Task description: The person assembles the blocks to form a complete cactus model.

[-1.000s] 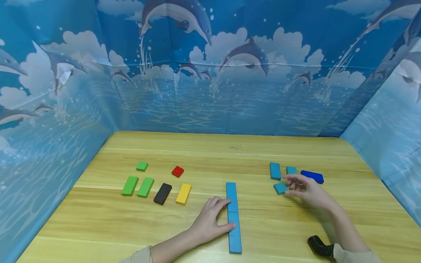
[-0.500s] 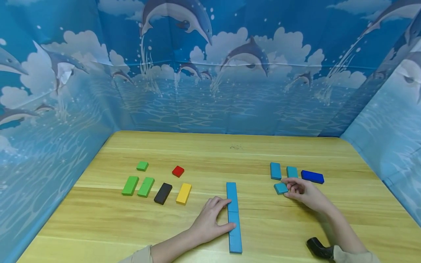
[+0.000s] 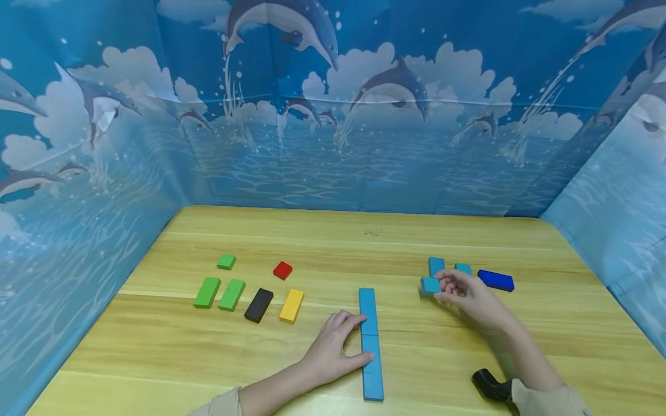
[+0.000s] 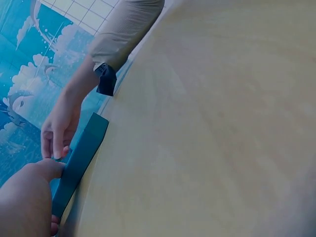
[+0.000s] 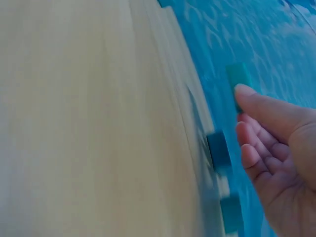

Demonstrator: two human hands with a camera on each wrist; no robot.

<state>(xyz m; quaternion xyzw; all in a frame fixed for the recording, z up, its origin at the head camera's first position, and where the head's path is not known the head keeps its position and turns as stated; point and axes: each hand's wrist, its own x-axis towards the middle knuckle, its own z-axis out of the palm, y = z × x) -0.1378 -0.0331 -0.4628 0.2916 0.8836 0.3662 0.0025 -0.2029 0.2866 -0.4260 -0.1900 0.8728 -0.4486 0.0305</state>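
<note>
Head view: L hand [image 3: 330, 352], fingers apart, touches the lt-blue block row [image 3: 371, 344] on the desk [image 3: 156, 346]; R hand [image 3: 473, 294] has its fingers clamped on a small lt-blue block [image 3: 429, 286], held just above the desk. Only R wrist view shows the thumb [image 5: 269, 111] against that block's face; only head view gets the green blocks [image 3: 232, 295], red block [image 3: 282, 270], black block [image 3: 258, 305] & yellow block [image 3: 292, 306].

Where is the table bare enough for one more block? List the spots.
Bare table: between the blue row and the right hand; nearer the person than the green blocks, left of the left hand. Crowded: around the right hand, with loose blue blocks close by.
</note>
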